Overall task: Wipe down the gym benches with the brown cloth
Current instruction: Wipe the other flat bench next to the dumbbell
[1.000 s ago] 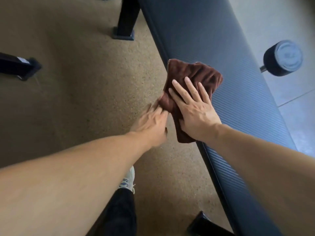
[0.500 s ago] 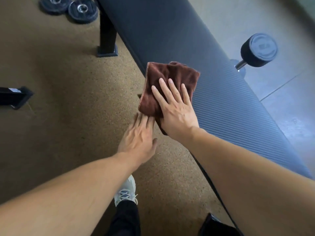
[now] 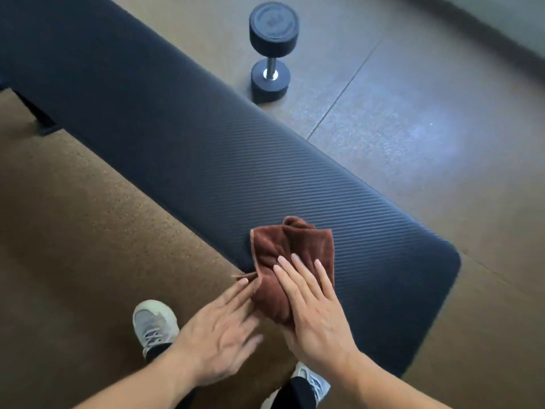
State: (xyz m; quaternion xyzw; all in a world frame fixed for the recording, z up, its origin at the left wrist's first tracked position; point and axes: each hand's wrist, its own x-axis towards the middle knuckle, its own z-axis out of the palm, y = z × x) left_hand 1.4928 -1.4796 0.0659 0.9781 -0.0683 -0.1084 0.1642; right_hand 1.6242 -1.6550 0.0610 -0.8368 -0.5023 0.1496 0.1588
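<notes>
A dark blue ribbed gym bench [image 3: 206,160] runs from the upper left to its rounded end at the lower right. The brown cloth [image 3: 290,249] lies folded on the pad near that end and hangs over the near edge. My right hand [image 3: 315,317] lies flat on the cloth with fingers spread, pressing it onto the pad. My left hand [image 3: 218,335] is beside the bench's near side, fingers straight, its fingertips touching the hanging part of the cloth.
A black dumbbell [image 3: 272,51] stands on end on the floor beyond the bench. A bench leg [image 3: 38,116] shows at the upper left. My grey shoes [image 3: 153,326] stand on the brown speckled floor just in front of the bench.
Both hands and the cloth have slid along the pad toward the bench's near end, which has come into view. The weight plates and the black bar at the left have left the frame.
</notes>
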